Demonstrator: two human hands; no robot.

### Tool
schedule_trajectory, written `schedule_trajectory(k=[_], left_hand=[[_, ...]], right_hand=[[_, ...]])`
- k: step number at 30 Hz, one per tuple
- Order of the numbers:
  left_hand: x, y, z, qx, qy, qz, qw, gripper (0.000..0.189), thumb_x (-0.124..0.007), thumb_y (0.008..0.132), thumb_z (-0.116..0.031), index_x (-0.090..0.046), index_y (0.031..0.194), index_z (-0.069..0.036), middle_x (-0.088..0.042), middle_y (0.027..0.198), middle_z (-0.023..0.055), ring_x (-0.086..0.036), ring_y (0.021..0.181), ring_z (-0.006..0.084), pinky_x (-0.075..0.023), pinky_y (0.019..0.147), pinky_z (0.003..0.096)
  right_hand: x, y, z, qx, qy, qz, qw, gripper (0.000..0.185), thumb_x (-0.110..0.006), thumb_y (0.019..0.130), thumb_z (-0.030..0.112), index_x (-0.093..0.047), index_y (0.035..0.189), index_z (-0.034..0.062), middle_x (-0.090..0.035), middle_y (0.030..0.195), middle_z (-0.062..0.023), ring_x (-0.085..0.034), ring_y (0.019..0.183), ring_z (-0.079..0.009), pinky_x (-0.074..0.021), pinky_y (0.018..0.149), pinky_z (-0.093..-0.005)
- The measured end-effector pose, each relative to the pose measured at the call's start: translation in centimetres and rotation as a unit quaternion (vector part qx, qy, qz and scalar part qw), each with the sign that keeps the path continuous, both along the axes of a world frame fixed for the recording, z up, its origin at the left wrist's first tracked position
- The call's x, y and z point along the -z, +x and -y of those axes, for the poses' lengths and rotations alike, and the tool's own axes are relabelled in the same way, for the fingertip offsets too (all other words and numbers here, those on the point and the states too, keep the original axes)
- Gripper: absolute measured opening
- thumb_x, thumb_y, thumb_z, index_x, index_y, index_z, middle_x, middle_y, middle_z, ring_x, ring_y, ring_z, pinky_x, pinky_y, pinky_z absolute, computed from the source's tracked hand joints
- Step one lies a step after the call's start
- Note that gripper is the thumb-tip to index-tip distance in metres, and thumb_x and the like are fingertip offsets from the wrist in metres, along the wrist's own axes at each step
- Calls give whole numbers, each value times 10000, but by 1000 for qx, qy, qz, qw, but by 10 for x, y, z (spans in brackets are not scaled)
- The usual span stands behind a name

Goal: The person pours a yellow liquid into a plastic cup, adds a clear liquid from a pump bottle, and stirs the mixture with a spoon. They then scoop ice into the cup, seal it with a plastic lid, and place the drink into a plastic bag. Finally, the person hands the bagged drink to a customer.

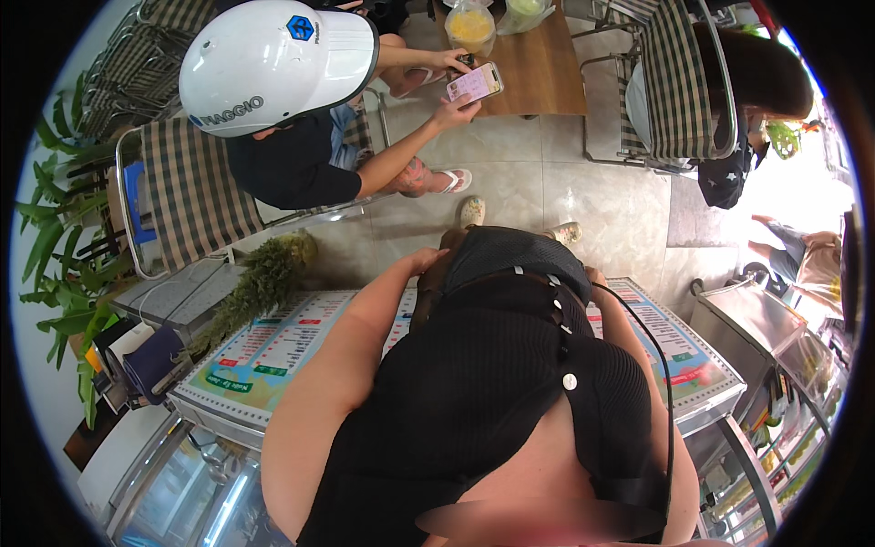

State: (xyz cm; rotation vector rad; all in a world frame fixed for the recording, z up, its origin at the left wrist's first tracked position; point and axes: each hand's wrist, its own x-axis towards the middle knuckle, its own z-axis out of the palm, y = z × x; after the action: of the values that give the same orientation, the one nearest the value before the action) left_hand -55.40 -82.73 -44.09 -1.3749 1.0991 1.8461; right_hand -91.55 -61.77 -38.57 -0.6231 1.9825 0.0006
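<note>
My left hand (427, 260) hangs low by my left thigh, against brown cloth; its fingers are partly hidden. On the other side, my right hand (597, 279) is at the edge of dark grey fabric (509, 260) over my lap, mostly covered by it. Whether either hand grips anything cannot be made out. A black cable (656, 349) runs along my right arm down to that hand. Just behind me is a printed menu board (273, 342), lying on a metal-framed glass case (178, 502).
A seated person in a white helmet (273, 65) holds a smartphone (474, 82) beside a wooden table (547, 82) bearing plastic-bagged cups (470, 29). Another person sits by a checked chair (673, 82). Potted greenery (260, 280) stands left; a metal cart (745, 314) stands right.
</note>
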Motion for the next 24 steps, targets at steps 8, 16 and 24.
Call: schedule_trajectory(k=[8,16,24], left_hand=[[17,18,-4,27,12,11,999,544,-434,861,-499,-536,1173,-66,-546,1164,131,-518,1059,303,-434,824,492],[12,26,-14,-6,-2,10,1000,534,-447,860,-485,-531,1180,-67,-551,1158,123,-517,1068,299,-441,834,486],[-1,27,-20,-22,0,29,999,552,-445,863,-478,-517,1188,-37,-549,1156,149,-524,1057,307,-424,855,481]], right_hand=[[-14,7,19,-10,30,-16,999,397,-658,715,309,-629,984,19,-651,845,-171,-650,725,-222,-514,631,-314],[-3,4,20,-32,20,-16,999,384,-653,728,314,-633,985,30,-647,874,-180,-643,811,-252,-507,695,-329],[2,6,21,-15,16,5,1000,348,-631,741,277,-633,982,25,-645,870,-190,-648,776,-259,-524,676,-336]])
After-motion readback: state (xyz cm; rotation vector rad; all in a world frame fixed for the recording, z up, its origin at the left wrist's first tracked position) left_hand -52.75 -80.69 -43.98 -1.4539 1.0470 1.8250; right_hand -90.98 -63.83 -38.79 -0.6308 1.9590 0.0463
